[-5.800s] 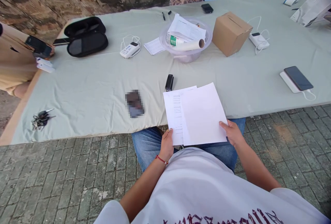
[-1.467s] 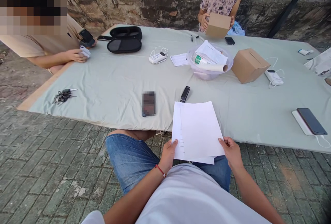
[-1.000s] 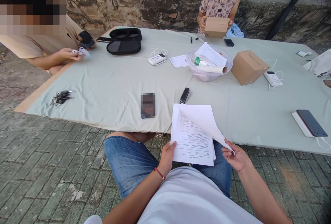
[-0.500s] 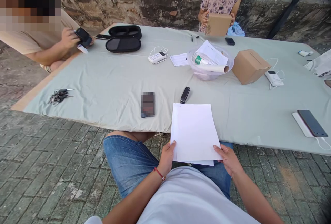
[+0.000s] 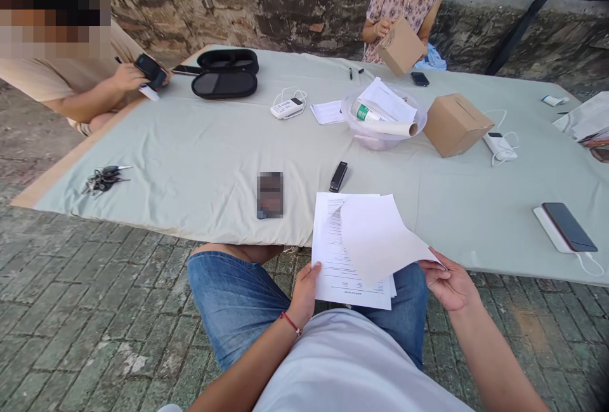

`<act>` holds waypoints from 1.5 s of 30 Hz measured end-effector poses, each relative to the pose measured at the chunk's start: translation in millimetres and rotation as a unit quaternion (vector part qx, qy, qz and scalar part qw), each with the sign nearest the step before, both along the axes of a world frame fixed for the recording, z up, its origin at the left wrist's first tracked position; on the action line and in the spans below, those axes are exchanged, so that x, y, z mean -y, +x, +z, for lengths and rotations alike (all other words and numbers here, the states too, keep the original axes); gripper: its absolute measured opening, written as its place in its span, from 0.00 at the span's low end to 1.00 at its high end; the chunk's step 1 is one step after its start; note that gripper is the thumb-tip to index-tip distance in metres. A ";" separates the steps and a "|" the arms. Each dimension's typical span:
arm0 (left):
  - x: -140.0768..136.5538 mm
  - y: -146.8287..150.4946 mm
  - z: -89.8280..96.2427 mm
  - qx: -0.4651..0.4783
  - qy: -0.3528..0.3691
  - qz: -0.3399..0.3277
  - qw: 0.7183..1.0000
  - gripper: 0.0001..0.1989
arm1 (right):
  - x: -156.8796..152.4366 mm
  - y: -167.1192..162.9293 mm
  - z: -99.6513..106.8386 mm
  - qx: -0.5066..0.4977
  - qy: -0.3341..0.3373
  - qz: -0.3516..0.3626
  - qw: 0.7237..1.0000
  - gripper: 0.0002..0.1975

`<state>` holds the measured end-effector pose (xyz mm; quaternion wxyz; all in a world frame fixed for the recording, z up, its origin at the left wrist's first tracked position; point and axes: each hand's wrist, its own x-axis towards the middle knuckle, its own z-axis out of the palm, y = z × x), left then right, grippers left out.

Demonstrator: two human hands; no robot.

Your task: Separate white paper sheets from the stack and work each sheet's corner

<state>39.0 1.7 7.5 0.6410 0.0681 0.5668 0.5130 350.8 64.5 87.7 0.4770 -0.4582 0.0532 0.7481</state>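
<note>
My left hand (image 5: 304, 288) grips the left edge of a stack of printed paper (image 5: 328, 272), thumb on top. The stack hangs over the table's near edge above my lap. Between the thumb and fingers of my right hand (image 5: 447, 277) is the corner of a white top sheet (image 5: 375, 234), pulled up and to the right. Printed lines show on the page beneath it; they are too small to read, and the sheet covers part of them. Just beyond the stack lies a black stapler (image 5: 338, 176). To its left rests a phone (image 5: 270, 195) with a blurred screen.
A plastic bowl (image 5: 375, 140) holds papers and a roll, beside a cardboard box (image 5: 457, 125). Keys (image 5: 107, 178) lie left; a phone on a white power bank (image 5: 568, 228) lies right. One person across the table holds a box (image 5: 401, 47); another at left holds a dark device (image 5: 151, 70).
My right hand has moved right and up, peeling the top sheet's near corner away so the printed page shows. My left hand stays on the stack. The person opposite has tilted their box.
</note>
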 end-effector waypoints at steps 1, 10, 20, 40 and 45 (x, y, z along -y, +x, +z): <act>-0.1 -0.2 -0.1 0.000 -0.001 0.000 1.000 0.24 | -0.5 -3.1 -0.3 0.004 0.005 -0.001 1.000 0.13; -0.3 -1.1 -0.9 -0.004 -0.016 -0.001 1.000 0.26 | 19.8 -34.0 -40.4 0.368 0.080 0.193 0.906 0.16; 0.0 -1.5 -5.8 -0.009 -0.023 -0.005 1.000 0.23 | 14.4 -27.1 -34.6 0.609 0.142 0.276 0.730 0.15; -2.5 0.2 -6.1 0.023 -0.027 0.020 0.999 0.23 | -21.0 -43.5 25.6 -0.047 0.022 0.036 0.998 0.11; -1.5 -0.4 -6.0 0.040 -0.024 0.013 0.999 0.23 | -23.1 -60.7 41.8 -0.079 0.079 -0.030 0.993 0.11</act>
